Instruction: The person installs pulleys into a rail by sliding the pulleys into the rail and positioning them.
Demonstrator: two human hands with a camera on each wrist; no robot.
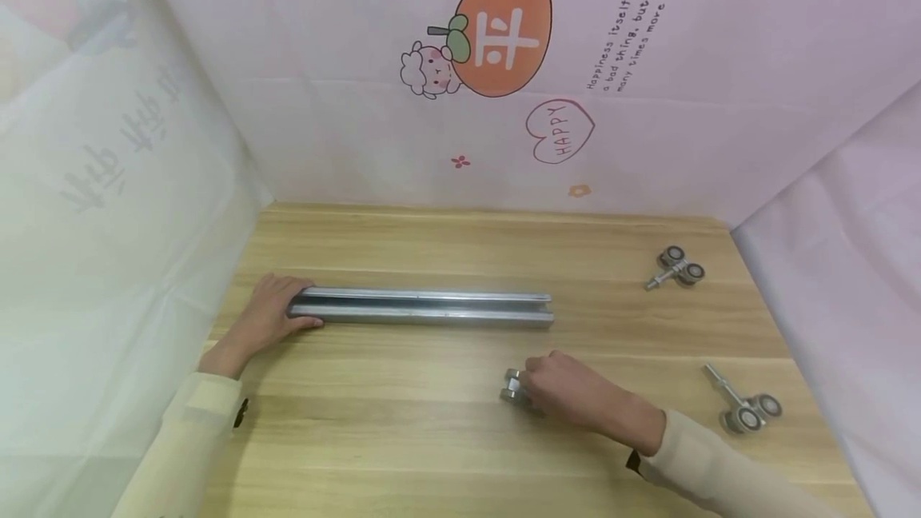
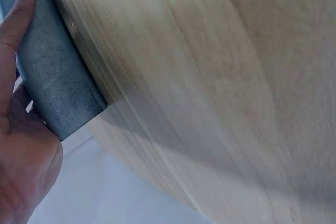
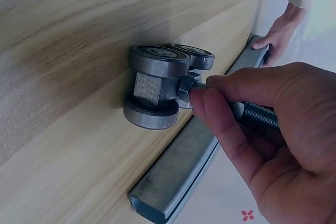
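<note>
A metal C-shaped rail (image 1: 432, 314) lies lengthwise on the wooden table, its slot facing up. My left hand (image 1: 268, 312) grips the rail's left end, thumb along the near side; the left wrist view shows the thumb against the grey metal of the rail (image 2: 63, 72). Off the rail's right end and nearer to me, my right hand (image 1: 576, 394) holds a roller trolley (image 1: 513, 390). In the right wrist view, thumb and fingers pinch the threaded bolt just behind the nut of the trolley (image 3: 149, 90), partly hiding the thread. Its wheels are close over the tabletop.
Two more roller trolleys lie on the right of the wooden table (image 1: 374, 438): one (image 1: 675, 268) towards the back, another (image 1: 748, 412) nearer, beyond my right wrist. Printed cloth (image 1: 345, 118) hangs as a wall at the table's back and sides.
</note>
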